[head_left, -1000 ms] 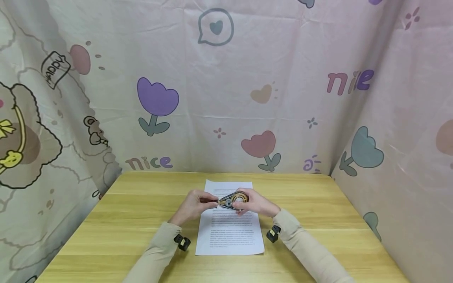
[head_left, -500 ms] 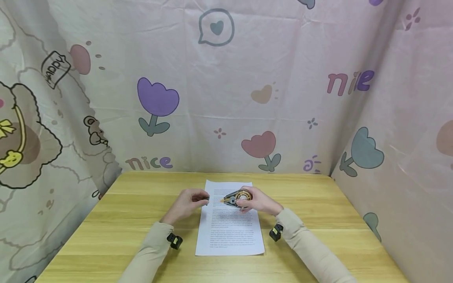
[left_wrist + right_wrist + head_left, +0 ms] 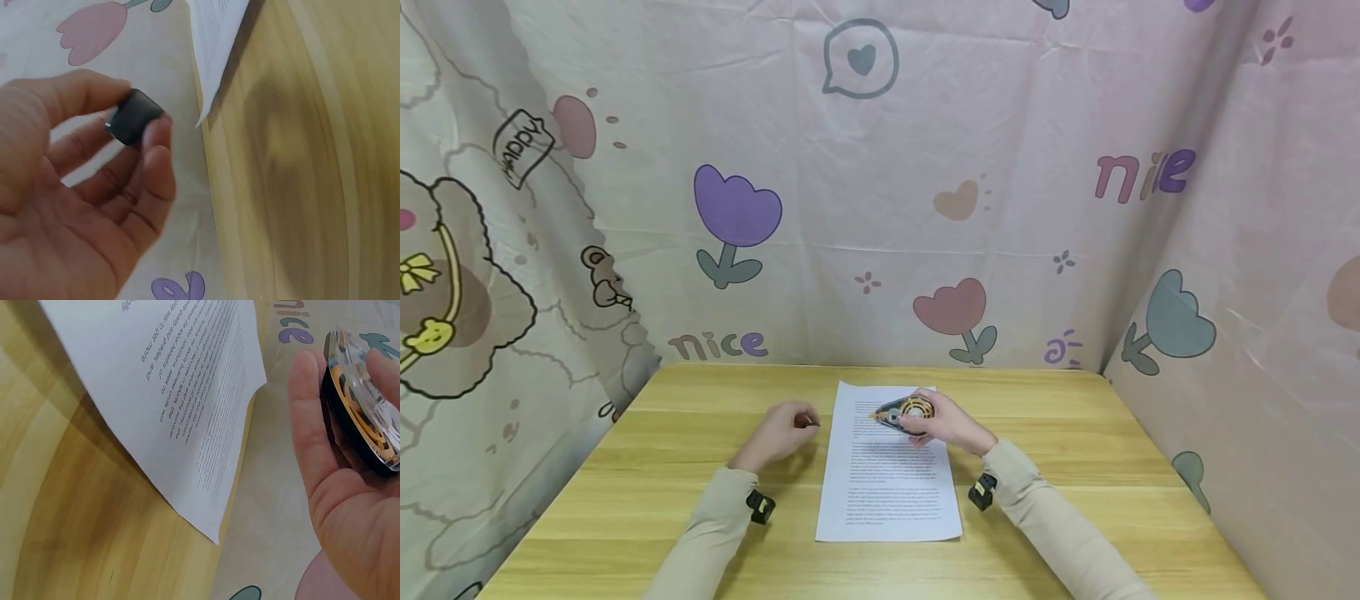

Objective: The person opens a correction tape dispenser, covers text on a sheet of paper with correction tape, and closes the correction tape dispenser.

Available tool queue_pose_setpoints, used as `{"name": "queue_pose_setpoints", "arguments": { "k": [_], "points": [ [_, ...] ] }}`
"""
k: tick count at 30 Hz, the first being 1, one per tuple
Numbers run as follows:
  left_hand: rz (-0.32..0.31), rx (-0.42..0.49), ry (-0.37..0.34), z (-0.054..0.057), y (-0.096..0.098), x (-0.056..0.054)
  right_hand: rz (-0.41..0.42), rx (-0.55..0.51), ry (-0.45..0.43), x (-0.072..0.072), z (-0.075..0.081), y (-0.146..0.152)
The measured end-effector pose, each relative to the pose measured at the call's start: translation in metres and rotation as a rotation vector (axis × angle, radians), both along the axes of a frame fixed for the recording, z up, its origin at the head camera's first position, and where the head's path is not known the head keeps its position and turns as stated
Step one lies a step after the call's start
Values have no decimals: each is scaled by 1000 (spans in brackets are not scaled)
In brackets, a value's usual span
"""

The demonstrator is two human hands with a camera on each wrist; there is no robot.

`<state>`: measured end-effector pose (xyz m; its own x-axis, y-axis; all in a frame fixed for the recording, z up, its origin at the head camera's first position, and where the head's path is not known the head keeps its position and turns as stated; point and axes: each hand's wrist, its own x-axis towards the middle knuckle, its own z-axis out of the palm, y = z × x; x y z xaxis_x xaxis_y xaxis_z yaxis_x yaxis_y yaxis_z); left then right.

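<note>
My right hand (image 3: pixel 955 423) holds a correction tape (image 3: pixel 912 415) with a clear case, dark edge and orange wheel, its tip pointing left above the printed sheet (image 3: pixel 895 492). In the right wrist view the thumb presses one face of the correction tape (image 3: pixel 362 415) and the fingers back the other. Left of the paper, my left hand (image 3: pixel 778 433) pinches a small dark cap (image 3: pixel 133 117) between thumb and fingertips, seen best in the left wrist view. The cap is apart from the correction tape.
The sheet lies lengthwise on a wooden table (image 3: pixel 1052 467), its far left corner slightly lifted. A patterned cloth (image 3: pixel 850 208) hangs behind the table and along both sides. Each sleeve cuff carries a small black wrist camera (image 3: pixel 760 505).
The cap has come off the correction tape's tip, and my left hand has moved left with it, off the paper. My right hand has shifted slightly right, still holding the correction tape.
</note>
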<state>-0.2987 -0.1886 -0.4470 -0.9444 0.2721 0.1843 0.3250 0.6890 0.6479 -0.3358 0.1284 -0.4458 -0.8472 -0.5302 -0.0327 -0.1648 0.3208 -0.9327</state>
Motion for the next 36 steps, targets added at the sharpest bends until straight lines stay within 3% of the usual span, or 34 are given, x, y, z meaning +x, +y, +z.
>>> {"name": "queue_pose_setpoints", "arguments": {
  "k": [10,22,29,36],
  "points": [
    [118,-147,-69,-7,-17,-1,-51,32,45,-5,-2,0],
    [162,-266,-12,-8,-29,-3,-70,51,22,-6,-2,-2],
    [172,-308,-15,-9,-31,-3,-142,-6,8,-9,2,-2],
    [182,-330,-26,-8,-33,-4,-143,-33,12,-9,11,-5]
  ]
}}
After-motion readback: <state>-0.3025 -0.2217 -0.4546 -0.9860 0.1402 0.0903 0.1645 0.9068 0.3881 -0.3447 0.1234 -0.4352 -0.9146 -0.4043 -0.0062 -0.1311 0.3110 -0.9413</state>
